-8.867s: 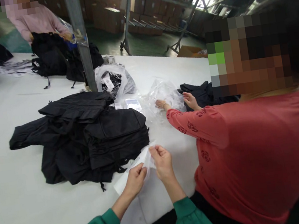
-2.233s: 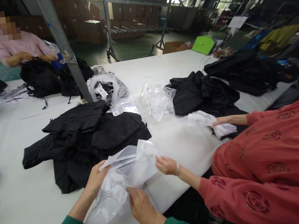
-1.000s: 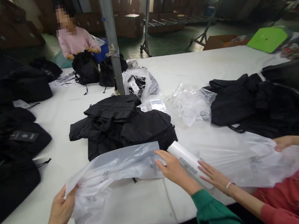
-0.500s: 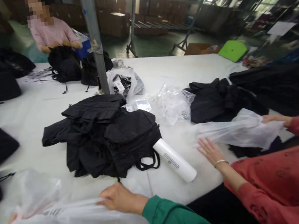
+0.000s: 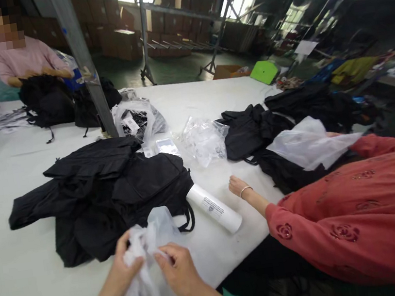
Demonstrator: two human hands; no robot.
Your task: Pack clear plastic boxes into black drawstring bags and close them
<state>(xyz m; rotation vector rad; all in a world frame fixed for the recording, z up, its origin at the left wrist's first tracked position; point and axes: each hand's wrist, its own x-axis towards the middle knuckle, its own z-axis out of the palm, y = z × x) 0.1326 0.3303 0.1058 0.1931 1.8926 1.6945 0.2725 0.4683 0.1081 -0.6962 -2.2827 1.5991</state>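
Observation:
A thin white, see-through plastic bag (image 5: 149,292) is bunched up between my two hands, low in the view. My left hand (image 5: 125,261) grips its crumpled upper part from the left. On the right side my right hand (image 5: 180,270) pinches the film near the same spot. Just beyond my hands lies a heap of black fabric bags (image 5: 116,193) with straps. A rolled white plastic sleeve (image 5: 214,208) with dark printing rests against the heap's right side.
A co-worker in red (image 5: 338,211) stands at my right, one hand holding another white plastic bag (image 5: 310,144) over black bags. A metal post (image 5: 84,61) rises behind the heap. Clear plastic wrap (image 5: 203,139) lies mid-table. Across the table a person in pink (image 5: 30,56) handles a black bag.
My hands came together, gathering the plastic bag that was stretched between them at the lower left. The view swung to the right. The co-worker's near hand closed and left the plastic film.

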